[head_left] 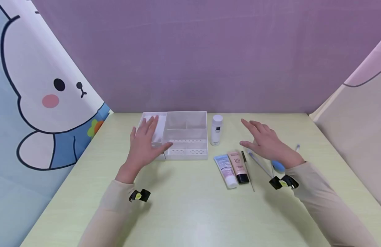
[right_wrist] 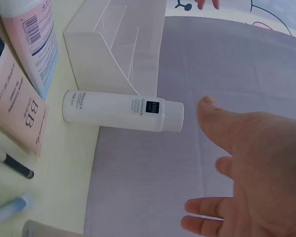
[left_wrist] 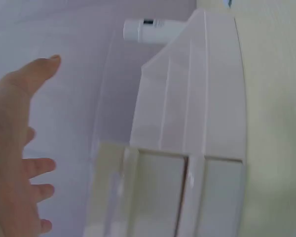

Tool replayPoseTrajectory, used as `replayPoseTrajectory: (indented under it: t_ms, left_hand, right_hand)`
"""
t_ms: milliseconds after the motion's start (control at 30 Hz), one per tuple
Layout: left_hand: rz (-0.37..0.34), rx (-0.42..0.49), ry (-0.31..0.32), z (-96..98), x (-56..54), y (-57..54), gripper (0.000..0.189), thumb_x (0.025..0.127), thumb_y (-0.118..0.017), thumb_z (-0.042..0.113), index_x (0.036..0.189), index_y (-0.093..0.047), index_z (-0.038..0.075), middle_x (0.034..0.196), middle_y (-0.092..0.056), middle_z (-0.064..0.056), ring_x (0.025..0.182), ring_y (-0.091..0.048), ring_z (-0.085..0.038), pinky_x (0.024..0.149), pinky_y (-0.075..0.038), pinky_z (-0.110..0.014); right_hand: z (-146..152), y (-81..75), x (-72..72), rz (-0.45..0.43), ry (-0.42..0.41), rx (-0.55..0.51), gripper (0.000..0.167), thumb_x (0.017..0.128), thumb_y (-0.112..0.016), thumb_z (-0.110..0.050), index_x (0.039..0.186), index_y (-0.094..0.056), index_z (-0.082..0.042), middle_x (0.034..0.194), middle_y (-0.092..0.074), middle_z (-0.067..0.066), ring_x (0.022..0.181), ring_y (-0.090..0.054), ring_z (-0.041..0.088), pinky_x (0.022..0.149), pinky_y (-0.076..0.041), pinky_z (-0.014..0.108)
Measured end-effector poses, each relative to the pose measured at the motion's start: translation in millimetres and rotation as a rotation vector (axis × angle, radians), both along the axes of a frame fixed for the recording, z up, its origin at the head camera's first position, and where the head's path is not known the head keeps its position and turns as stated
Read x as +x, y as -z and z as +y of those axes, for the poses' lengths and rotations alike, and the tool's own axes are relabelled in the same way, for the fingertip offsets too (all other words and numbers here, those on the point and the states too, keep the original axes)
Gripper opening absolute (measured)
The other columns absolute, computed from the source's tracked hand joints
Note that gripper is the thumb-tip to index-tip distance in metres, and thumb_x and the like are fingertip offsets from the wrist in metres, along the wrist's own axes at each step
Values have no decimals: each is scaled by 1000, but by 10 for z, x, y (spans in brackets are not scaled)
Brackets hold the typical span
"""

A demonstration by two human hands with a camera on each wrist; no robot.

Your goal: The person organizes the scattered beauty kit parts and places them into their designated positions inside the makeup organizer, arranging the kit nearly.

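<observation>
Head view: a person in pale sleeves holds both hands above a yellow-green table (head_left: 184, 206), with a white organizer (head_left: 185, 137) as the centre of the scene. Left hand (head_left: 145, 142) hovers over the organizer's left front corner, fingers straight and slightly spread, thumb pointing toward the tray's front wall; whether the palm touches the rim cannot be told from this angle. Right hand (head_left: 266, 142) hangs in the air to the right of the organizer, fingers extended and fanned, holding nothing.

A white bottle (head_left: 216, 130) stands upright just beside the organizer's right wall. In front of the organizer and to its right lie two tubes side by side, a blue-white tube (head_left: 226, 166) and a pink tube (head_left: 239, 167), caps toward the person. A thin dark pencil (head_left: 246, 168) lies just right of the pink tube, and farther right a blue sponge (head_left: 278, 166) shows partly under the right wrist.

Left wrist view shows the organizer's dividers (left_wrist: 187, 148) close up, with the left hand's fingers (left_wrist: 37, 168) open and apart beside it, gripping nothing. Right wrist view shows the bottle, the pink tube's label, and the right hand's fingers (right_wrist: 207, 207) spread and clear of all items. A purple wall and a cartoon rabbit curtain (head_left: 39, 89) stand behind and left of the organizer.
</observation>
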State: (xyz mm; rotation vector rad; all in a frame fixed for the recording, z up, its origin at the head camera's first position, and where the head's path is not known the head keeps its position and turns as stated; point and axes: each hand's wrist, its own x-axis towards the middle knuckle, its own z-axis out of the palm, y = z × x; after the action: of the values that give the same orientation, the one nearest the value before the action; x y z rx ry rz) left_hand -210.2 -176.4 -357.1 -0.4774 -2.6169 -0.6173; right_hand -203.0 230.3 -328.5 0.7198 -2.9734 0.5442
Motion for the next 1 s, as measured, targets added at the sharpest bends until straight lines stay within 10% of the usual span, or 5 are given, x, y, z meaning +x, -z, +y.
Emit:
replayPoseTrajectory:
  t_ms: [633,1000]
  left_hand:
    - [-95,457,-152,-371,-172,367,105,81,-82,24,159,-13,7,159,-28,-19,145,-25,-37,114,-21,-55]
    - [-117,667,-93,-421,-244,519,101,81,-81,14,158,-16,8,158,-33,-17,145,-27,-31,115,-21,-52]
  right_hand:
    - [-313,400,-446,-7,27,-397,75,97,-66,-16,156,-22,-5,139,-46,25,124,-49,41,96,-43,57]
    - [-571,559,-698,-18,-4,-613,71,94,-68,-7,151,-27,1,133,-49,27,124,-49,43,100,-41,55]
